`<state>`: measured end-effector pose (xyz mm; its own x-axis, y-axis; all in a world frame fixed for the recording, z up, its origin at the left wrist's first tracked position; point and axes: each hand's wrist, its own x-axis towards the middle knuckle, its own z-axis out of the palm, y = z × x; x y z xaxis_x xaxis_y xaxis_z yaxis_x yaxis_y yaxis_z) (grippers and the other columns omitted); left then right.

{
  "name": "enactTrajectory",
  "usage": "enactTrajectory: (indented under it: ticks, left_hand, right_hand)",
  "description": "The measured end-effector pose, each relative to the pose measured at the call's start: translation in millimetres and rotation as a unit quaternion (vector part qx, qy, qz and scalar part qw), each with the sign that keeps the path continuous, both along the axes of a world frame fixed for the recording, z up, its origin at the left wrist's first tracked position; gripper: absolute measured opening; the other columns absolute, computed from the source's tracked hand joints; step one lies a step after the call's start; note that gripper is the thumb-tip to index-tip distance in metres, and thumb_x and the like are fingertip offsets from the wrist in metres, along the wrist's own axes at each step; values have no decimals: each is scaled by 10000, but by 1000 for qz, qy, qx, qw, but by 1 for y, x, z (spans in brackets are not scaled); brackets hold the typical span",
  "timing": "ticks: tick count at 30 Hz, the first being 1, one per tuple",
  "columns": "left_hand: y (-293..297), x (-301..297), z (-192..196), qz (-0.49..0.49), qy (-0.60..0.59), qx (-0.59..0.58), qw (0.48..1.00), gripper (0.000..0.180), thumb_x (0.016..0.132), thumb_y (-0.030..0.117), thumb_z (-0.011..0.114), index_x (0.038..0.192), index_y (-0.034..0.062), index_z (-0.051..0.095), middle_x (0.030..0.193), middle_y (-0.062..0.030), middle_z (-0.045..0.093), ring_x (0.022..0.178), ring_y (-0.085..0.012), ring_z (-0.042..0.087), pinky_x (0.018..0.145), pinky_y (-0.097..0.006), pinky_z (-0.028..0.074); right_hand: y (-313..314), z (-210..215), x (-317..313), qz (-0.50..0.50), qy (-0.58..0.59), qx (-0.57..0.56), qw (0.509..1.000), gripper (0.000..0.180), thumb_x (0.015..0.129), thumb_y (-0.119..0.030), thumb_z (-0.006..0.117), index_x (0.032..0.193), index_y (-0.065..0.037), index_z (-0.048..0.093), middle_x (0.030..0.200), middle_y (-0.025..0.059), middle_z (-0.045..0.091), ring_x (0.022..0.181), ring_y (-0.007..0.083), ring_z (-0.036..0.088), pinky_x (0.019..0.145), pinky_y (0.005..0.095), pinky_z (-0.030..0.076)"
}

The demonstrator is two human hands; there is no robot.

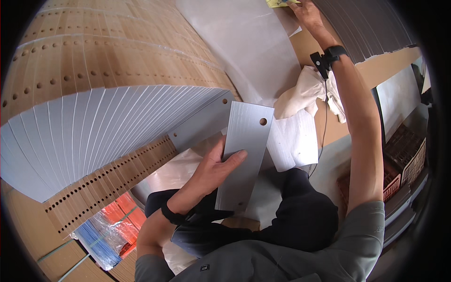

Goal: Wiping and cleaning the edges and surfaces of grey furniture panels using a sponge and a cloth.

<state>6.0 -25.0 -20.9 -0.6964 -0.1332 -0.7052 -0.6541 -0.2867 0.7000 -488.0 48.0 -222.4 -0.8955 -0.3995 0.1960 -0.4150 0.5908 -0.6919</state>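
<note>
In the head view, a fanned row of boards (112,120) crowds the left, and a stack of dark boards (364,28) fills the upper right. A cream cloth (300,94), a white sheet of padding (296,143) and a thin cable (325,122) lie between the grey panel (249,141) and the right arm. Crates (406,148) stand at far right.

The left hand (206,171) holds the panel upright over the lap, fingers closed on its edge, thumb across its face. The right hand (308,15) reaches to a yellow item (281,2) at the top edge — whether its fingers grip it, I cannot tell.

The panel is flat, faintly grained and oblong, with a round hole near its top; the row shows brown, hole-dotted sides. The shirt's tag (204,268) — small, dark — is unreadable.
</note>
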Motion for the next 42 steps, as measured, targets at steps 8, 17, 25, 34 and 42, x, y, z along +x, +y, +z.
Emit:
enactTrajectory:
  ticks: [8, 17, 25, 34, 42]
  left_hand:
    - [-16, 16, -10, 114, -17, 13, 993, 541, 1034, 231, 653, 1489, 22, 447, 1330, -90, 601, 1204, -163, 574, 1035, -342, 484]
    - [25, 48, -27, 324, 29, 169, 930, 527, 1093, 347, 525, 1509, 56, 382, 1419, -84, 513, 1311, -204, 513, 1092, -397, 452]
    - [30, 80, -72, 501, 94, 143, 849, 471, 1082, 366, 540, 1433, 72, 430, 1386, -66, 532, 1278, -221, 521, 1098, -427, 418]
    - [-4, 83, -100, 487, 62, 155, 857, 291, 1051, 343, 618, 1173, 84, 568, 1126, -52, 621, 1053, -174, 605, 934, -351, 519]
    - [-12, 96, -112, 530, 98, 89, 838, 163, 1038, 205, 613, 1089, 54, 580, 1083, -100, 654, 1018, -212, 657, 967, -409, 558]
  right_hand:
    - [68, 112, 234, 332, -411, -148, 836, 626, 940, -466, 740, 1395, -61, 595, 1202, 87, 698, 1017, 141, 650, 905, 315, 550]
    - [126, 127, 368, 525, -620, 18, 583, 536, 911, -252, 807, 1334, -22, 573, 1195, 159, 689, 1062, 187, 664, 921, 339, 555]
    - [116, 108, 355, 305, -644, -86, 696, 337, 963, -150, 742, 1227, -16, 580, 922, 45, 628, 703, 87, 637, 618, 247, 552]
    - [33, 92, 314, 307, -451, -36, 837, 321, 1005, -218, 679, 1274, -46, 647, 966, 43, 634, 765, 113, 603, 642, 256, 516]
    - [7, 81, 324, 277, -351, -82, 890, 423, 987, -145, 683, 1395, -77, 595, 1168, 99, 642, 858, 169, 673, 772, 317, 579]
